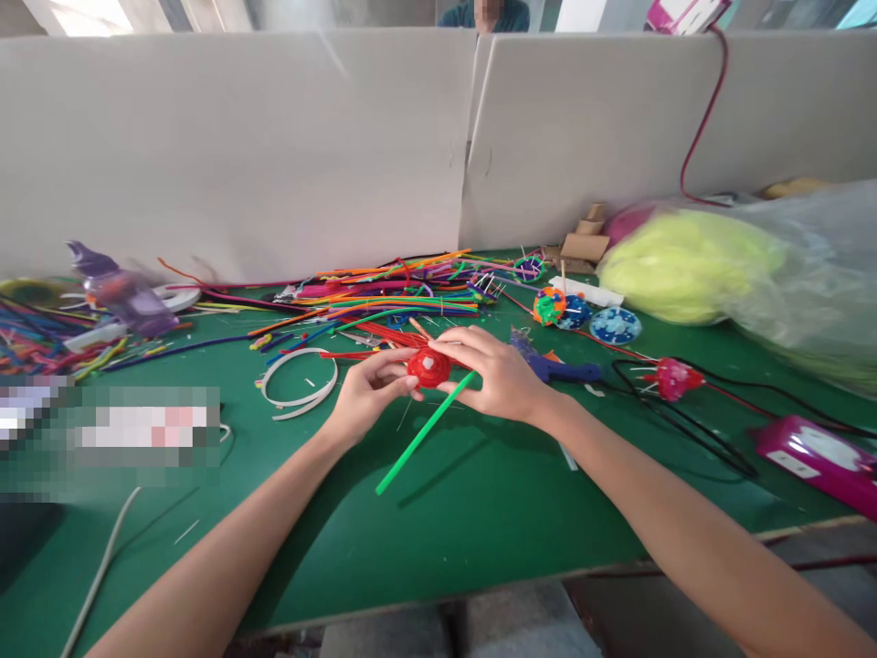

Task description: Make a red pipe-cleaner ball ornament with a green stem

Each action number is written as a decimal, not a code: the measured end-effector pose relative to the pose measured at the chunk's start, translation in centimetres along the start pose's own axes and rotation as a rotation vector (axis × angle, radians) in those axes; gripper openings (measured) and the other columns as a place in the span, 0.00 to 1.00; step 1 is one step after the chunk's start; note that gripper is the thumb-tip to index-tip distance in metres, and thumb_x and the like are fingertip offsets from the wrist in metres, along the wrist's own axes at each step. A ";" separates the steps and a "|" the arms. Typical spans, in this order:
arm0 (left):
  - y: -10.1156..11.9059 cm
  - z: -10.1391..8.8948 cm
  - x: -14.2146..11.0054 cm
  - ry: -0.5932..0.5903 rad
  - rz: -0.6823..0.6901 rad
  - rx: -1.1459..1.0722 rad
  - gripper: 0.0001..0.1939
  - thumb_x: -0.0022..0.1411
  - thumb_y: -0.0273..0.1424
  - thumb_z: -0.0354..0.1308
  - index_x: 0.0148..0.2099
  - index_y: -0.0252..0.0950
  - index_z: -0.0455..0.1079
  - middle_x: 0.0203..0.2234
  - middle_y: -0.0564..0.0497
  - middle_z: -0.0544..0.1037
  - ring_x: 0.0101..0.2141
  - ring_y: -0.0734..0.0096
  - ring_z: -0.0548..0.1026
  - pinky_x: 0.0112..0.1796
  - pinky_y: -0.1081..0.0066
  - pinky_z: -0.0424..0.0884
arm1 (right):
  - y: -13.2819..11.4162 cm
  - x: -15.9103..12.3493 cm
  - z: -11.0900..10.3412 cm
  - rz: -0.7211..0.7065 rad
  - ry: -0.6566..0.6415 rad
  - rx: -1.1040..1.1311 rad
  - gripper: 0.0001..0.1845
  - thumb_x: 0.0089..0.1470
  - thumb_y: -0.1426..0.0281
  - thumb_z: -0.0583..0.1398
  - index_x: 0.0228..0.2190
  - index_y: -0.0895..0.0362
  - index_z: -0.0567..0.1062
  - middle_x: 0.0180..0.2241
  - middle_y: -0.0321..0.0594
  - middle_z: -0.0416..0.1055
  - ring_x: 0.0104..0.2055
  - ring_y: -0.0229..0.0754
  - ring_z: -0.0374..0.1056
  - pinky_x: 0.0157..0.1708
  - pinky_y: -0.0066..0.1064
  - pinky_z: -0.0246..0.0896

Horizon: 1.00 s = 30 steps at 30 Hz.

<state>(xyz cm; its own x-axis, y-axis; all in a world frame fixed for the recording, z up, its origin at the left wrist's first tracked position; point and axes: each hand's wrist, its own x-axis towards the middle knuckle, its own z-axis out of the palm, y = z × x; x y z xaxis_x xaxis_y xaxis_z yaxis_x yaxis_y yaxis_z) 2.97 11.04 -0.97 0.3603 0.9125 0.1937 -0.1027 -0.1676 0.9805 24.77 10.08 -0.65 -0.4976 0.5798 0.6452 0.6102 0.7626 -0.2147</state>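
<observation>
In front of me a green table [480,539] runs across the room, with 2 pale boards [233,155] standing along its far edge. Past them, at the top, part of a person in a dark top [517,16] shows. A clear bag [808,274] with something yellow-green inside slumps at the far right.

Both forearms reach in over the table. The left hand [370,388] pinches the near-left side of a red round piece [429,367], and the right hand [500,370] grips its right side with the fingertips, so the piece sits between them, just above the tabletop, a white spot facing up. A loose heap of coloured stems [411,306] lies behind.

At the right edge rests a magenta box [832,461]; to the left stands a tilted purple bottle [130,292]. A curled white strip [300,402] lies near the left hand. A bright green stem [421,439] slants down from the right hand. Smaller still, a blue speckled disc [615,324] lies beside an orange-and-green ball [549,306].
</observation>
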 end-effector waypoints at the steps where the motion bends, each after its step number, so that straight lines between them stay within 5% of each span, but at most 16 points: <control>1: 0.1 0.0 0.0 -0.005 -0.004 -0.003 0.23 0.47 0.33 0.70 0.46 0.32 0.73 0.28 0.50 0.82 0.25 0.68 0.79 0.33 0.69 0.75 | 0.0 0.0 0.0 -0.005 0.002 0.007 0.24 0.55 0.62 0.61 0.52 0.56 0.70 0.50 0.48 0.70 0.51 0.51 0.66 0.49 0.47 0.67; 13: -0.1 0.0 0.0 -0.030 -0.018 0.012 0.23 0.47 0.34 0.70 0.46 0.33 0.73 0.28 0.49 0.82 0.28 0.64 0.80 0.37 0.65 0.75 | -0.1 0.1 -0.4 -0.060 0.068 0.036 0.19 0.54 0.64 0.63 0.48 0.53 0.72 0.47 0.45 0.70 0.49 0.48 0.67 0.48 0.45 0.67; 17: -0.1 0.2 0.0 0.043 0.019 -0.001 0.21 0.46 0.33 0.70 0.42 0.33 0.71 0.27 0.50 0.82 0.28 0.66 0.80 0.37 0.67 0.75 | -0.7 0.4 -0.5 0.041 0.209 0.101 0.12 0.55 0.66 0.61 0.43 0.54 0.74 0.44 0.45 0.71 0.47 0.47 0.67 0.46 0.42 0.66; 19: 0.0 0.3 -0.1 0.062 0.045 0.013 0.19 0.46 0.33 0.71 0.39 0.34 0.71 0.26 0.50 0.81 0.28 0.66 0.80 0.36 0.68 0.75 | -1.0 0.6 -0.5 0.150 0.254 0.166 0.05 0.57 0.70 0.58 0.34 0.56 0.75 0.35 0.42 0.73 0.39 0.42 0.69 0.39 0.36 0.66; 22: -0.1 0.3 -0.2 0.067 0.074 0.057 0.18 0.46 0.33 0.71 0.38 0.34 0.70 0.27 0.50 0.82 0.29 0.66 0.80 0.37 0.68 0.74 | -1.2 0.8 -0.2 0.310 0.230 0.285 0.09 0.57 0.72 0.58 0.26 0.56 0.74 0.27 0.37 0.72 0.29 0.37 0.66 0.30 0.32 0.62; 26: -0.3 0.3 -0.2 0.080 0.110 0.125 0.16 0.49 0.34 0.69 0.39 0.34 0.70 0.29 0.48 0.82 0.32 0.65 0.80 0.38 0.67 0.74 | -1.5 0.7 0.2 0.390 0.244 0.388 0.03 0.53 0.71 0.61 0.31 0.56 0.76 0.31 0.38 0.75 0.31 0.38 0.66 0.31 0.32 0.62; 30: -0.5 0.3 -0.2 0.095 0.162 0.172 0.15 0.51 0.34 0.68 0.39 0.34 0.70 0.31 0.48 0.81 0.33 0.65 0.80 0.39 0.67 0.75 | -1.9 0.6 0.4 0.358 0.247 0.389 0.08 0.51 0.70 0.63 0.36 0.55 0.75 0.33 0.38 0.74 0.31 0.38 0.65 0.31 0.32 0.62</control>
<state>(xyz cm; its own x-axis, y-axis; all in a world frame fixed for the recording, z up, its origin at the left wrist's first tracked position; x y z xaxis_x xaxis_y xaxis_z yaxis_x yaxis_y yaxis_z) 3.23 10.84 -1.51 0.2622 0.8981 0.3530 0.0101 -0.3683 0.9297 23.03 9.10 -0.16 -0.1153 0.7722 0.6248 0.4192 0.6081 -0.6742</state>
